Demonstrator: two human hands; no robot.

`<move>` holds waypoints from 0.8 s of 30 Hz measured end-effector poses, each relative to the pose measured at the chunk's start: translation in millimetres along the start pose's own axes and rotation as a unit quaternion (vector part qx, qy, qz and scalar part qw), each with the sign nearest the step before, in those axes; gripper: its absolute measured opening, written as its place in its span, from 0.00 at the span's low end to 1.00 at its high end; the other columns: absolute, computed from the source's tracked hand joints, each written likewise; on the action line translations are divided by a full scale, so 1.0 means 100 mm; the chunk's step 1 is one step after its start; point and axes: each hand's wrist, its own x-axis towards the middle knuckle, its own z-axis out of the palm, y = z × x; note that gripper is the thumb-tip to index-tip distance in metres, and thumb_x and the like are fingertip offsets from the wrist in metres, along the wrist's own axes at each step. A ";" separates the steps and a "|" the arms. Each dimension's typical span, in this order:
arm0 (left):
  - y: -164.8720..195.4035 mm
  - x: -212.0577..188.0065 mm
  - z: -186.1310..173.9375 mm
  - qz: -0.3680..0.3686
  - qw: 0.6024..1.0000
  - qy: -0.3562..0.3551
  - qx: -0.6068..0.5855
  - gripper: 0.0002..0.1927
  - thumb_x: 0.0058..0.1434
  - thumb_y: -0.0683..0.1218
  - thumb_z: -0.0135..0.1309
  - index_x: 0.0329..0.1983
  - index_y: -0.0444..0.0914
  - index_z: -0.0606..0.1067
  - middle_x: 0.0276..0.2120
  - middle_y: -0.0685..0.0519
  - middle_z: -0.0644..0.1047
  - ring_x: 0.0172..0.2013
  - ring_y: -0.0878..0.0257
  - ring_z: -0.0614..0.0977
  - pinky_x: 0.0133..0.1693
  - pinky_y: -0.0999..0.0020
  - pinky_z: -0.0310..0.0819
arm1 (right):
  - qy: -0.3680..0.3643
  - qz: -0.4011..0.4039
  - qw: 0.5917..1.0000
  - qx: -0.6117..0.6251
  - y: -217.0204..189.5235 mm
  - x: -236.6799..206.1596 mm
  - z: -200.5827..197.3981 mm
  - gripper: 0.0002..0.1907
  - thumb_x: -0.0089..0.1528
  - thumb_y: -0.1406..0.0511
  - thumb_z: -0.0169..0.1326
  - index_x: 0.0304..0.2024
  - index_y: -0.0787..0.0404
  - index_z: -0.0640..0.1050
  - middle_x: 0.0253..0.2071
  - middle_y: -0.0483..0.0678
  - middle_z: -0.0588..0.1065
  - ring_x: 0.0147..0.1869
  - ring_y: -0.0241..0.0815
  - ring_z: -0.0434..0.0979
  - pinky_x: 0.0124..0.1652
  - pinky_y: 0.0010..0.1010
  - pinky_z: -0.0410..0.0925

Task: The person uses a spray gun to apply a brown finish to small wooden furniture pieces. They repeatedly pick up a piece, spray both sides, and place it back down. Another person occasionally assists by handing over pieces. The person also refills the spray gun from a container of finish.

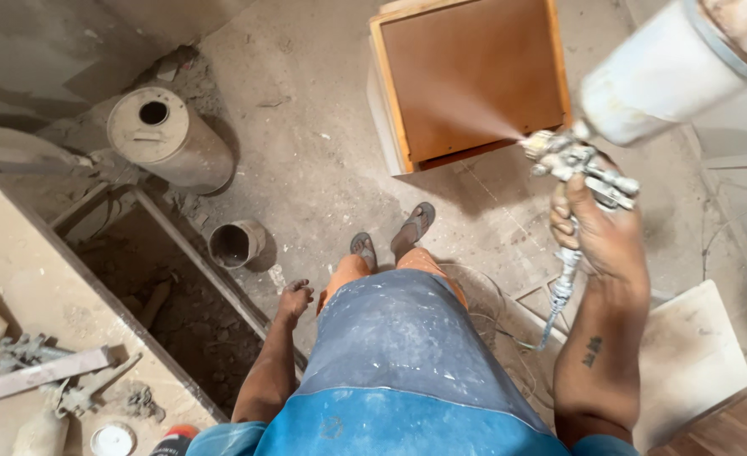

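- My right hand point(603, 236) has its grip closed around the spray gun point(580, 162), misting the brown wooden cabinet point(466, 76) far ahead.
- My left hand point(293, 300) hangs loosely curled, holding nothing.

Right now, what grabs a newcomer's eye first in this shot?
The spray gun in the right hand at upper right, with its big white cup, throwing a mist onto the brown wooden cabinet at top centre. Next, the dusty metal cylinder lying upper left, and the left hand hanging empty beside the paint-flecked blue shorts.
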 end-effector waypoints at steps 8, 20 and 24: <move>0.44 0.00 0.46 0.009 1.000 0.006 -0.025 0.27 0.60 0.45 0.55 0.64 0.35 0.72 0.43 0.48 0.81 0.39 0.59 0.82 0.39 0.63 0.74 | 0.143 -0.053 0.985 -0.085 -0.47 0.50 -0.46 0.18 0.73 0.59 0.57 0.62 0.56 0.72 0.28 0.40 0.69 0.25 0.28 0.64 0.21 0.18 0.56; 0.78 -0.02 0.78 0.026 0.998 0.024 -0.054 0.26 0.60 0.44 0.51 0.63 0.35 0.72 0.45 0.46 0.82 0.39 0.59 0.81 0.41 0.64 0.74 | 0.153 -0.100 0.970 -0.159 -0.29 0.60 -0.65 0.20 0.72 0.66 0.55 0.65 0.62 0.70 0.37 0.45 0.78 0.27 0.29 0.74 0.23 0.21 0.67; 0.79 -0.07 0.75 0.038 0.998 0.039 -0.037 0.27 0.61 0.44 0.51 0.64 0.32 0.72 0.46 0.45 0.82 0.40 0.58 0.82 0.44 0.64 0.76 | -0.037 -0.036 0.998 -0.042 -0.10 0.53 -0.41 0.18 0.70 0.66 0.55 0.60 0.66 0.71 0.32 0.46 0.75 0.26 0.30 0.72 0.21 0.20 0.66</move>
